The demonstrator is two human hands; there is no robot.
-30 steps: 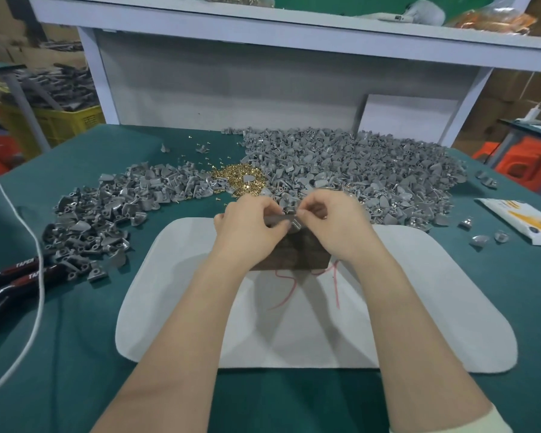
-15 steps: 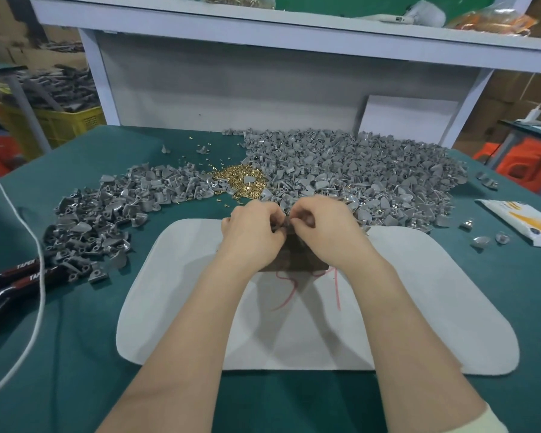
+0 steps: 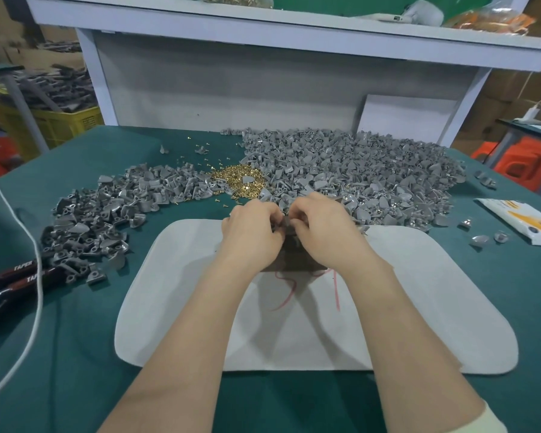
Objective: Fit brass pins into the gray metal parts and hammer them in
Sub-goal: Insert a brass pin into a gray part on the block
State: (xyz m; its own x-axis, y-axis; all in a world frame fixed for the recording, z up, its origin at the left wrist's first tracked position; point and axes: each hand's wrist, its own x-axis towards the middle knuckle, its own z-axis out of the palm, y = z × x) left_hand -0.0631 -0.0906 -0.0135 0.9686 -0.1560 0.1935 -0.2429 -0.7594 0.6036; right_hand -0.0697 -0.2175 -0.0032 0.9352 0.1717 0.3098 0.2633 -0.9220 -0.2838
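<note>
My left hand point(image 3: 252, 229) and my right hand point(image 3: 322, 228) meet fingertip to fingertip over a dark block point(image 3: 289, 256) on the white mat point(image 3: 419, 292). Both have curled fingers and pinch a small gray metal part point(image 3: 284, 222), which is mostly hidden between them. No pin shows in the fingers. A heap of brass pins point(image 3: 236, 179) lies just beyond the hands. A large pile of gray parts point(image 3: 356, 170) spreads to the right of it, and a smaller pile of gray parts point(image 3: 107, 214) lies to the left.
Black-and-red handled pliers point(image 3: 13, 276) and a white cord point(image 3: 36, 270) lie at the left table edge. A white packet point(image 3: 519, 223) and a few loose parts sit at the right. A white shelf frame point(image 3: 263, 29) stands behind the green table. Red thread lies on the mat.
Both hands have drawn closer together and dropped down onto the dark block. The gray part, plainly seen between the fingers a second ago, is now nearly covered.
</note>
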